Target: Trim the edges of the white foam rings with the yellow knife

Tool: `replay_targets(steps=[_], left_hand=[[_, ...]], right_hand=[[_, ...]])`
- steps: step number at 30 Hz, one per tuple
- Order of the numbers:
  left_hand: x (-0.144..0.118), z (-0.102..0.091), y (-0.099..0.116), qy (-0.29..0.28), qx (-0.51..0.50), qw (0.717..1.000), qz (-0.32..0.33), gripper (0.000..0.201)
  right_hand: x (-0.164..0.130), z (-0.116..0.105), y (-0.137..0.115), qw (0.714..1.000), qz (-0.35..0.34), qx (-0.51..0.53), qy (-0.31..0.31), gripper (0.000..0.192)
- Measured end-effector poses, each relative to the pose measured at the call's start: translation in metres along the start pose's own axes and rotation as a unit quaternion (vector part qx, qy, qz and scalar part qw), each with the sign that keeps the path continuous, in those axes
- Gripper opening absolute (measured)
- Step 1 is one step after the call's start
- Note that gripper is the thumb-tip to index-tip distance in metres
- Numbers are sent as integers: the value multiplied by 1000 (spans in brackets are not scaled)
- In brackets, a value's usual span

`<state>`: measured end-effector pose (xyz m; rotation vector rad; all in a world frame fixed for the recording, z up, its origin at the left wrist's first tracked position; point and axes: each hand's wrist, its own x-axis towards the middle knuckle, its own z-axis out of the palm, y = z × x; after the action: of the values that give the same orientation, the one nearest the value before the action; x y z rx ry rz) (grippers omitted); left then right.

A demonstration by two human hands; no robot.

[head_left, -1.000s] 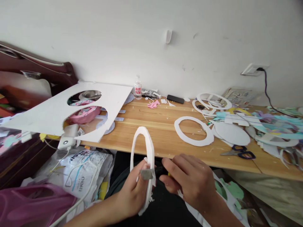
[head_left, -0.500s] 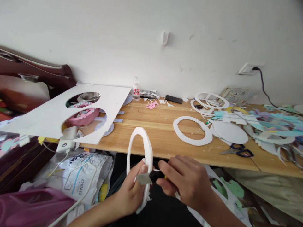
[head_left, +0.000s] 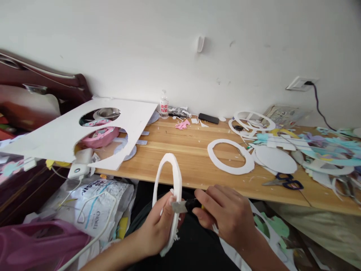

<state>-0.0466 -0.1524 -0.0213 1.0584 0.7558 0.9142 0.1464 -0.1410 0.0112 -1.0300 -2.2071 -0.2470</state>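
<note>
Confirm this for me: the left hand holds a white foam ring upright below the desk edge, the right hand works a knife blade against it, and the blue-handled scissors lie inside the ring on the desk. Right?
Not quite. The head view shows the blue-handled scissors lying outside the ring on the desk, to its right near the desk's front edge. The left hand holding the white foam ring and the right hand with the knife blade are as stated.

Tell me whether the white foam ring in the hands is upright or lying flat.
Upright: the foam ring stands on edge, gripped by the left hand.

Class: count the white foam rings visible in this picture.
3, maybe more: one ring held in the left hand, one flat mid-desk, one far by the wall. Clutter at right may hide others.
</note>
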Motion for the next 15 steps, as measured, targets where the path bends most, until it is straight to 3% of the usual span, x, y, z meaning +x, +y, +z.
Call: replay_targets(steps=[3, 9, 15], left_hand=[[0, 1, 2, -4, -20, 1000, -15, 49], [-1, -2, 0, -24, 26, 999, 21, 50], [-4, -7, 3, -52, 81, 995, -13, 53]], right_hand=[[4, -1, -3, 1000, -5, -4, -4, 32], [2, -1, 4, 1000, 12, -13, 7, 28], [6, -3, 1, 1000, 2, -3, 4, 31]])
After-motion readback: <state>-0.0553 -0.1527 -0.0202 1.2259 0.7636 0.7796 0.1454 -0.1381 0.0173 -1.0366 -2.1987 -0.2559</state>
